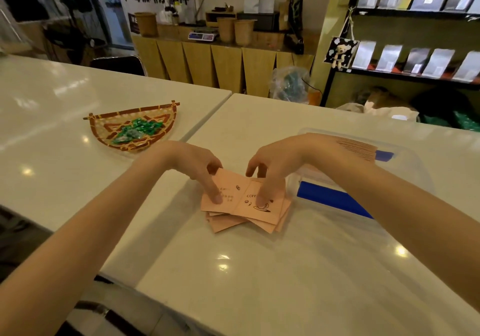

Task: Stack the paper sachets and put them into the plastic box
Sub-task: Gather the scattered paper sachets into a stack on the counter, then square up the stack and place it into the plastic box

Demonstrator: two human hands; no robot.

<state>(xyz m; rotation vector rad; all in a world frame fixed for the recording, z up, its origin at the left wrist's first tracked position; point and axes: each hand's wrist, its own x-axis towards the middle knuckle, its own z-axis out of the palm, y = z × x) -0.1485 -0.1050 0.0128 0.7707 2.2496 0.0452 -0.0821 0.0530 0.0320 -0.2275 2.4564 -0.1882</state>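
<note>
A loose pile of pink paper sachets (244,212) with black coffee drawings lies on the white table, fanned out unevenly. My left hand (200,168) grips the pile's left side, thumb on top. My right hand (275,169) holds the right side, fingertips pressing the top sachet. Just to the right stands the clear plastic box (413,161) with blue handles. More pink sachets (355,144) stand in a row inside it, partly hidden by my right wrist.
A woven bamboo tray (104,130) with green wrapped candies sits at the left on the adjoining table. A seam runs between the two tables. The table's near edge is close to my body. Shelves with pouches stand behind at the right.
</note>
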